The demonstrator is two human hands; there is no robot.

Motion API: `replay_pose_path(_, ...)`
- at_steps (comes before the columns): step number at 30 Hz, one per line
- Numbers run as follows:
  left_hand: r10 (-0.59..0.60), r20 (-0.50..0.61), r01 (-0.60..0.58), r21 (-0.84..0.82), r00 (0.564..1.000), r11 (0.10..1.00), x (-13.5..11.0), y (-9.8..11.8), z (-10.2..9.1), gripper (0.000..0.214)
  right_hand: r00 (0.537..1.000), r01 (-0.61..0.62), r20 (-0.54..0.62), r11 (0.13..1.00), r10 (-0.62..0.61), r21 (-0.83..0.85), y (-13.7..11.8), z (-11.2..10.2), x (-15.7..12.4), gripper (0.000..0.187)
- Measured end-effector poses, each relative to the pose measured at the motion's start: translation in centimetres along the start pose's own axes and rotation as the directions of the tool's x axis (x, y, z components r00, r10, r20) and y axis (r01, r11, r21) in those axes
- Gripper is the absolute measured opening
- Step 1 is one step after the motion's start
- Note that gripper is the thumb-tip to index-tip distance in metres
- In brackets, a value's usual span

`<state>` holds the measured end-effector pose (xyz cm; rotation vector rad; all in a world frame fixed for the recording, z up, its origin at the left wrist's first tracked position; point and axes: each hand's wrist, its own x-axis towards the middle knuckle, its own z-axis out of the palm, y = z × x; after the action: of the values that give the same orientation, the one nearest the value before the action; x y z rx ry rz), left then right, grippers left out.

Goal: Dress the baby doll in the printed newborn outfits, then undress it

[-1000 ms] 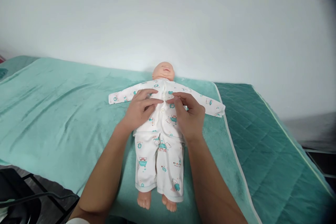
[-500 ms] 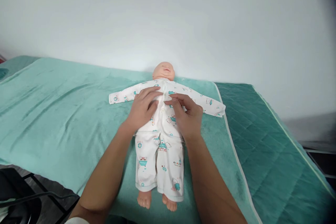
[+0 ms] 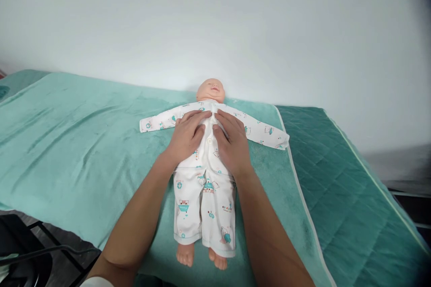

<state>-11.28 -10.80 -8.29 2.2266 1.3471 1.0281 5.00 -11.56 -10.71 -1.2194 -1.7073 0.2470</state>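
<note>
A baby doll [image 3: 211, 89] lies on its back with its head towards the wall and its arms spread wide. It wears a white printed pajama top [image 3: 268, 133] with a button [image 3: 209, 141] showing on the front, and matching pants [image 3: 218, 208]; its bare feet stick out below. My left hand [image 3: 187, 136] rests on the left side of the chest, fingers stretched out across the cloth. Lying flat on the right side of the chest is my right hand [image 3: 232, 141], fingers extended. Both sets of fingertips come near the front opening. The cloth beneath my palms is hidden.
A light green blanket [image 3: 60, 143] covers the table, over a darker quilted pad [image 3: 350, 197] at the right. Behind stands a white wall [image 3: 215, 22]. At the lower left are a black object [image 3: 23, 251] and a cable [image 3: 63, 247].
My right hand has gone from a pinch near the front opening to lying flat on the chest. My left hand has barely moved. The doll stays in place.
</note>
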Motion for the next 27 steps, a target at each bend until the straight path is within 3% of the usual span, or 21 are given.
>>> replay_pose_path(11, 0.014, -0.005, -0.014, -0.037, 1.0, 0.999, 0.2, -0.2, 0.1, 0.043, 0.998, -0.035, 0.06, 0.999, 0.035, -0.004, -0.3, -0.3, 0.0, 0.038)
replay_pose_path(19, 0.098, 0.028, -0.1, 0.046, 0.995, 0.994, 0.2, -0.8, 0.3, 0.05, 0.999, -0.003, 0.051, 1.0, 0.002, 0.016, -0.6, -0.4, 0.1, 0.037)
replay_pose_path(27, 0.052, 0.064, -0.057, 0.073, 0.997, 0.996, 0.4, -1.1, 0.6, 0.054, 0.999, -0.019, 0.032, 0.998, 0.017, 0.06, -0.6, -0.4, 0.0, 0.034)
